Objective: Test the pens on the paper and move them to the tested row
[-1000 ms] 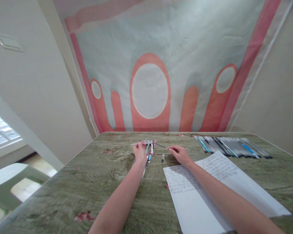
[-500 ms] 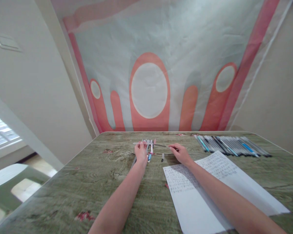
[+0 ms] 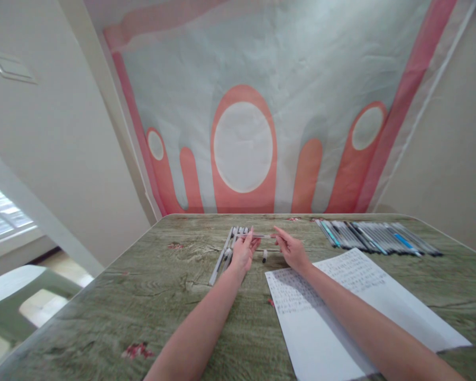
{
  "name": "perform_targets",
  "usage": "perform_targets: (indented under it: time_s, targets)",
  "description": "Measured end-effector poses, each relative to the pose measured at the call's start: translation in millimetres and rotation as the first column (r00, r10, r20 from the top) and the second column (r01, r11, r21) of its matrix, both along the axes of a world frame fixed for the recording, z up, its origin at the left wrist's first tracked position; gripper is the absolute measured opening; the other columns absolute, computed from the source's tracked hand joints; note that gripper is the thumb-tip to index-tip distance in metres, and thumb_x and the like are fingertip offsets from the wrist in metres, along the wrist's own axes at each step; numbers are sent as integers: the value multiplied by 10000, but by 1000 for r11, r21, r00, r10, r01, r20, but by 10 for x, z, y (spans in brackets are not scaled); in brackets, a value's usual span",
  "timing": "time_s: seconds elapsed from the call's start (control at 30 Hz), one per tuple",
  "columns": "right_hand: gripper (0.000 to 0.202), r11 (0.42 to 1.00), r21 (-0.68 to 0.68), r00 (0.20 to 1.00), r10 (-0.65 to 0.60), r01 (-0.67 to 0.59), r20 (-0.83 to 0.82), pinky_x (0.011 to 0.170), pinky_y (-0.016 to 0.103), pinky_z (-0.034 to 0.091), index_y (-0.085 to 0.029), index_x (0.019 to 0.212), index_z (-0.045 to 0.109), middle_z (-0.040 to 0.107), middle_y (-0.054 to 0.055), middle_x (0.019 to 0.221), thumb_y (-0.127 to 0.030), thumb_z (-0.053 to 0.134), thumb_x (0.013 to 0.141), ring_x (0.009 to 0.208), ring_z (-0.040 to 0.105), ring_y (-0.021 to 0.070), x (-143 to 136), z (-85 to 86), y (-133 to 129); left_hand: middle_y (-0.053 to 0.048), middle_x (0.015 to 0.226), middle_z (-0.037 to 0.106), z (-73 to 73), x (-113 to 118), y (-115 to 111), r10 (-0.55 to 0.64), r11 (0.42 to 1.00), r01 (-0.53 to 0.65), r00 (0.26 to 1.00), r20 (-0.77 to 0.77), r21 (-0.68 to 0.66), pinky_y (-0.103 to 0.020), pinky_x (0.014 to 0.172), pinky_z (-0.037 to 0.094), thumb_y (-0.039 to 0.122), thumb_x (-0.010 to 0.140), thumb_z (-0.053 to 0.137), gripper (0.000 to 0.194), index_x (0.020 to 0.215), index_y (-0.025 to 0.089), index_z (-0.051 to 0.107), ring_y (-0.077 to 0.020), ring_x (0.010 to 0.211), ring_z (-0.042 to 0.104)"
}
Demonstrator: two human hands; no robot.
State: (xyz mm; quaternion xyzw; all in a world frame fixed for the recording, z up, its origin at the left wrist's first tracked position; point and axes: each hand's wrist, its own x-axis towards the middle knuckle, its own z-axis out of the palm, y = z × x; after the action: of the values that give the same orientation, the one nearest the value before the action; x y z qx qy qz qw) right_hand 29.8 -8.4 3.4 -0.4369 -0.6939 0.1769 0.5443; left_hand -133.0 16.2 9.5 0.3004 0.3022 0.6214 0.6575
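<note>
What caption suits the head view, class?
Left hand and right hand at a thin rod, handwritten paper and lined-up pens nearby.

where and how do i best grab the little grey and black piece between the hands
Probably pinch the piece mid-body from above, fingers on its left and right sides: it looks narrow there, with bare tabletop either side.
</note>
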Motion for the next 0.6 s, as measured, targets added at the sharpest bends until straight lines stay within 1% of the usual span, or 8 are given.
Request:
perform_targets:
  time_s: [0.1,0.2,0.23,0.3,0.33,0.4,0.5,0.6]
  targets:
    - [399,1000,27,997,10,-12,77,747,304,458,-202,1225,450,639,65,976,-325,348,860,751,603,160,-33,24,-35,-72,789,629,-3,33,-50,-80,997,79,996,-30,-26,-261,692,507,286,742,594,193,858,135,560,-118,708,618]
    - [417,1000,15,996,6,-7,85,695,292,466,-199,1262,396,629,74,999,-312,340,865,763,596,160,-36,21,-33,-61,771,632,-10,10,-43,-63,997,64,998,15,-50,-235,669,516,284,754,581,176,848,135,575,-105,685,616]
    - [409,1000,19,995,12,-13,95,665,286,468,-197,1249,412,626,79,998,-311,352,861,766,590,162,-30,14,-25,-61,779,635,-12,-7,-30,-46,997,49,998,39,-58,-226,668,517,276,758,577,161,833,133,576,-99,682,616]
    - [333,996,57,983,61,-72,174,667,291,461,-204,1137,523,626,79,974,-304,401,844,804,570,169,-11,-3,-3,-67,806,642,-15,-45,0,-11,997,17,996,83,-73,-212,672,517,258,767,568,137,800,126,571,-92,687,617]
    - [278,989,85,966,95,-119,239,698,304,453,-211,1049,581,627,74,952,-298,433,830,832,557,174,-3,-11,7,-73,827,645,-16,-62,12,1,997,7,995,101,-78,-208,675,517,250,771,564,130,786,121,566,-90,694,617]
    - [195,970,124,915,148,-208,376,777,341,419,-227,914,640,625,60,917,-280,486,806,882,528,181,7,-20,20,-84,871,646,-16,-84,26,10,997,0,992,125,-82,-201,679,515,238,776,558,125,771,113,557,-89,710,618]
    - [171,952,138,846,168,-272,506,820,375,381,-258,902,651,605,51,962,-266,524,787,936,493,190,-4,-14,12,-89,893,645,-26,-89,22,9,997,1,992,129,-77,-204,688,513,238,778,556,125,777,113,554,-89,717,619]
    - [164,942,142,794,167,-303,584,833,388,363,-274,898,655,589,50,994,-277,549,773,970,467,203,-33,5,-14,-74,832,647,-51,-74,12,-6,998,13,993,117,-56,-212,697,511,255,776,558,134,772,121,558,-91,705,618]
